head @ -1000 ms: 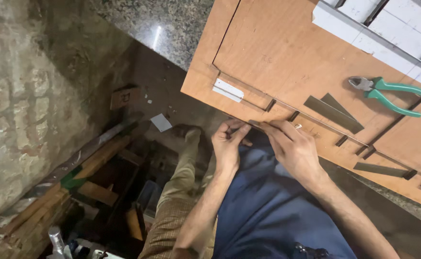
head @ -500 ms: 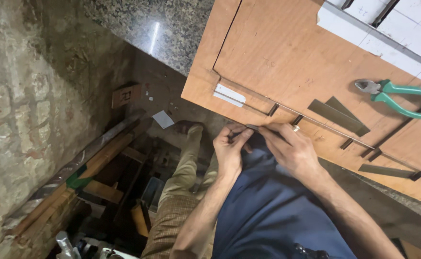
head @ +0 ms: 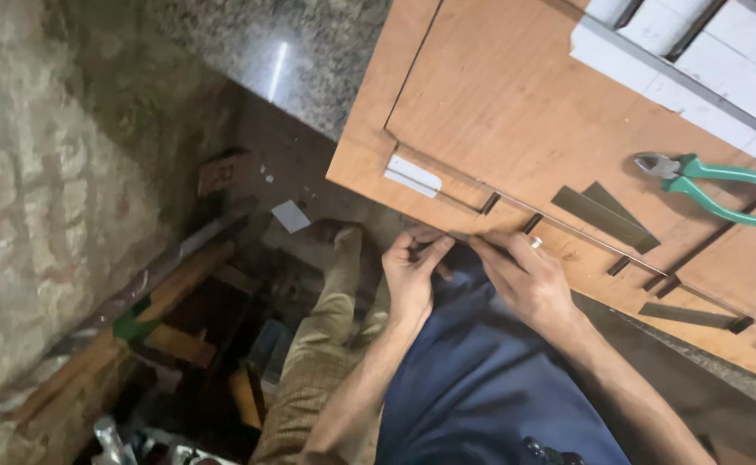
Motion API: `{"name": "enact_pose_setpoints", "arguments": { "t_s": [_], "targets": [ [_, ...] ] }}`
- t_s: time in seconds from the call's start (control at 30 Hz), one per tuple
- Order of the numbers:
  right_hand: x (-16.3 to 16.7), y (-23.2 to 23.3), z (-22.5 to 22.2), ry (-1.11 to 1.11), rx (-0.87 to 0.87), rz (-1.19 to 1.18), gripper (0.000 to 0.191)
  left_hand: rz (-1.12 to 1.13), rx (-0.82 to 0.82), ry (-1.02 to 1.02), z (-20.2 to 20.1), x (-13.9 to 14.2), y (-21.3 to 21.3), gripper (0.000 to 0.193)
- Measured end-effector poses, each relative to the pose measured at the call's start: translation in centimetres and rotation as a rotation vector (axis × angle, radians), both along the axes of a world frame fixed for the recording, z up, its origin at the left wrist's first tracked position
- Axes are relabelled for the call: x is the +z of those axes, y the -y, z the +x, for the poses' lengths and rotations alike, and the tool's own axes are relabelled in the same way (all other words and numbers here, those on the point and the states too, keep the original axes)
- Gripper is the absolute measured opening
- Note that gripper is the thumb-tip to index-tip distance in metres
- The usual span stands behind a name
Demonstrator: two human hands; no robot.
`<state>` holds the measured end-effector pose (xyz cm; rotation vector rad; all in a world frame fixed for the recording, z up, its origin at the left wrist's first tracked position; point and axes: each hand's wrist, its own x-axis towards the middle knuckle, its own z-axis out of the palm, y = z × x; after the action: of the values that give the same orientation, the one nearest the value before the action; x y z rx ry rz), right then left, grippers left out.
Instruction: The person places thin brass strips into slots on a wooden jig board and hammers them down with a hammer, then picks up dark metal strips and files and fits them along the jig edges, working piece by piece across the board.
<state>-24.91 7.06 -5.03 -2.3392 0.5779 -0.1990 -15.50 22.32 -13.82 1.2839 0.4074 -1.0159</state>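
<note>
Nearby, green pliers (head: 712,182) lie on the board (head: 516,103); both hands (head: 473,275) pinch its near edge.

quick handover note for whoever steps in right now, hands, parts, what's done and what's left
Left hand: fingers pinched at the near edge of the wooden panel, on the end of a thin strip; the grip itself is hard to see.
Right hand: pressing on the same edge, just beside the left.
Green pliers lie unused on the panel, to the right. Two dark flat strips lie near the slots; a white piece sits at the panel corner.
Done: thin strip laid along the groove.
Left: several slots look open.
</note>
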Motion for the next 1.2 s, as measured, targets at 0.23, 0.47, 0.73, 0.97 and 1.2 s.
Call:
{"name": "enact_pose_setpoints", "arguments": {
  "t_s": [0.23,0.47,0.73,0.97,1.2],
  "targets": [
    [2.0,0.7,-1.6,-0.014,-0.216,0.129,0.027,-0.017,-0.028,0.018,0.1,-0.7,-0.1,0.021],
    [3.2,0.4,-3.6,0.077,-0.505,0.260,0.022,-0.043,-0.082,-0.028,1.7,1.8,-1.0,0.025],
    [2.3,-1.7,-4.0,0.034,-0.630,0.801,0.035,-0.141,-0.226,0.109,2.3,9.5,0.6,0.028],
    [3.3,-3.0,-4.7,0.139,-0.777,1.119,0.021,-0.234,-0.346,0.214,1.9,13.2,1.7,0.032],
    [4.0,-4.5,-5.9,0.335,-0.834,1.140,0.021,-0.262,-0.483,0.262,2.1,14.8,2.2,0.037]
  ]
}}
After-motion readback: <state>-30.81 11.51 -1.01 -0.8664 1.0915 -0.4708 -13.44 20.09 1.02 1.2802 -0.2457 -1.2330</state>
